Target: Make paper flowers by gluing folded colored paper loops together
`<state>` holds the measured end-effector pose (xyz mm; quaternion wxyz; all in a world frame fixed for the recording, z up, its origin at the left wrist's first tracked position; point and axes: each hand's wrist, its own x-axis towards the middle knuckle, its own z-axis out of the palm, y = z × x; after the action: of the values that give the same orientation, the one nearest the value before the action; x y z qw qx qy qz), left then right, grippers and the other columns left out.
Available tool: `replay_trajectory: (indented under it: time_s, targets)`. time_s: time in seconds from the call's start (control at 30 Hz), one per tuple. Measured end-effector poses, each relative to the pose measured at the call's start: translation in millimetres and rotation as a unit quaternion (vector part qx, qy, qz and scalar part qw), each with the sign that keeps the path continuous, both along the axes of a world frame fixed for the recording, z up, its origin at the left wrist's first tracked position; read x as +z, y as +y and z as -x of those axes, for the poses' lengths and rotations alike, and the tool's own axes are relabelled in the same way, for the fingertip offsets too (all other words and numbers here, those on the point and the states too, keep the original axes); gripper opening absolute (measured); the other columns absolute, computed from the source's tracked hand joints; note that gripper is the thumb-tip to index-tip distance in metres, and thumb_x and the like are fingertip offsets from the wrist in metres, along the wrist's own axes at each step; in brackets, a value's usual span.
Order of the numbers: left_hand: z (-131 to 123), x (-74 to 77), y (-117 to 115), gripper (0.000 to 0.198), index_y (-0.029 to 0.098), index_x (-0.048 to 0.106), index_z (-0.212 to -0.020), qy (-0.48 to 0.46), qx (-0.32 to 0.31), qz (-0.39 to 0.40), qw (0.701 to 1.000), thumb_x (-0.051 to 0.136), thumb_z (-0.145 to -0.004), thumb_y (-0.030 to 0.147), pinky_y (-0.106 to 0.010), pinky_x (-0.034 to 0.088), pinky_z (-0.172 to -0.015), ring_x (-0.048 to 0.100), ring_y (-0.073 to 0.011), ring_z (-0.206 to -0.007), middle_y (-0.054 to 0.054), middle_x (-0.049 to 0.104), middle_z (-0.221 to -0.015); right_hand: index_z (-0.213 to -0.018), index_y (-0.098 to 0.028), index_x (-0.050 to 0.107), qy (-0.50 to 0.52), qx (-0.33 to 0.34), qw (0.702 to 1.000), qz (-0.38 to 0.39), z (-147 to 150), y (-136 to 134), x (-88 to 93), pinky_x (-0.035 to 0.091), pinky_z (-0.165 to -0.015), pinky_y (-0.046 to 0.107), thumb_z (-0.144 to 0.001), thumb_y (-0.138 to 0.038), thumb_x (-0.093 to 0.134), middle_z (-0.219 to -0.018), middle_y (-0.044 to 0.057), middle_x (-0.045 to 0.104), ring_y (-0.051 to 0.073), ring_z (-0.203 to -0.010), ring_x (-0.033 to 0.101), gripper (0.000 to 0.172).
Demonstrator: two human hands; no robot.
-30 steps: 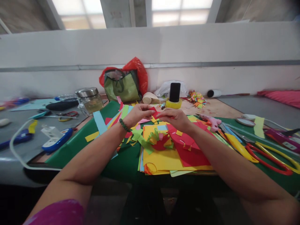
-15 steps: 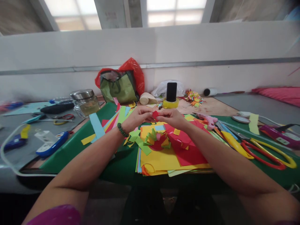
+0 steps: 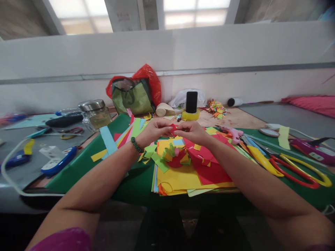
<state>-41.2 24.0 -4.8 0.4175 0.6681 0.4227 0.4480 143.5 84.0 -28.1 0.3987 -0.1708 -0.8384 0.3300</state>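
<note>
A small red paper piece (image 3: 173, 129) is pinched between the fingertips of my left hand (image 3: 156, 130) and my right hand (image 3: 192, 131), which meet above the paper pile. A green bead bracelet (image 3: 137, 145) circles my left wrist. Just below my hands, a round red paper piece with green and yellow curled bits (image 3: 176, 157) rests on a stack of yellow sheets (image 3: 180, 179). Larger red sheets (image 3: 211, 170) lie on the stack's right side. Green scraps (image 3: 160, 163) and coloured strips (image 3: 108, 140) are spread to the left.
Large scissors with red and yellow handles (image 3: 293, 171) and a yellow-handled cutter (image 3: 263, 161) lie at right. A phone (image 3: 191, 102) stands on yellow tape (image 3: 190, 115) behind. A glass jar (image 3: 96, 115), a green bag (image 3: 132, 97) and a blue power strip (image 3: 59, 161) are at left.
My fingertips have shifted slightly around the small red paper, and my right fingers have moved a little closer over it. Other things lie as before.
</note>
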Motion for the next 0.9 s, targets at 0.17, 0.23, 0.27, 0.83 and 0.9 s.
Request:
replay_trajectory:
  time_s: [0.17,0.23,0.27,0.83,0.9]
  targets:
    - [0,-0.6,0,0.025,0.014,0.071,-0.076,-0.003,-0.001,0.026,1.000,0.078,-0.069,0.037,-0.028,0.057,-0.070,0.068,-0.0150,-0.068,-0.003,0.071,-0.069,-0.078,-0.021,0.051,0.052,0.013,0.990,0.134,0,0,0.9,0.047,-0.059,0.027,-0.067,-0.037,0.075,-0.069,-0.002,0.062,0.013,-0.063,0.060,0.031]
    - [-1,-1.3,0,0.024,0.014,0.071,-0.076,0.006,0.001,0.025,1.000,0.078,-0.069,0.035,-0.027,0.056,-0.070,0.067,-0.0142,-0.067,-0.002,0.070,-0.068,-0.082,-0.021,0.050,0.054,0.021,0.985,0.160,1,-1,1.1,0.050,-0.062,0.028,-0.065,-0.035,0.077,-0.071,-0.002,0.065,0.015,-0.067,0.064,0.035]
    - [-2,-1.6,0,0.023,0.013,0.070,-0.076,0.010,0.002,0.022,1.000,0.078,-0.069,0.034,-0.026,0.056,-0.069,0.067,-0.0136,-0.067,-0.002,0.069,-0.068,-0.082,-0.021,0.049,0.053,0.022,0.985,0.165,1,-2,1.0,0.050,-0.062,0.029,-0.065,-0.034,0.077,-0.071,-0.001,0.066,0.015,-0.067,0.065,0.035]
    - [-9,4.5,-8,0.039,0.014,0.066,-0.078,-0.011,0.037,0.026,0.999,0.078,-0.066,0.049,-0.021,0.049,-0.059,0.061,-0.0102,-0.064,-0.001,0.065,-0.072,-0.098,-0.020,0.052,0.055,0.002,0.990,0.133,0,-4,0.6,0.047,-0.057,0.028,-0.068,-0.034,0.074,-0.065,-0.004,0.065,0.014,-0.060,0.063,0.040]
    - [-11,5.1,-9,0.041,0.014,0.067,-0.086,-0.005,0.057,0.034,0.998,0.074,-0.070,0.052,-0.021,0.049,-0.060,0.062,-0.0113,-0.068,-0.003,0.067,-0.080,-0.099,-0.019,0.053,0.073,-0.013,0.989,0.129,0,-3,0.8,0.047,-0.059,0.028,-0.068,-0.031,0.073,-0.065,-0.004,0.065,0.014,-0.061,0.062,0.039]
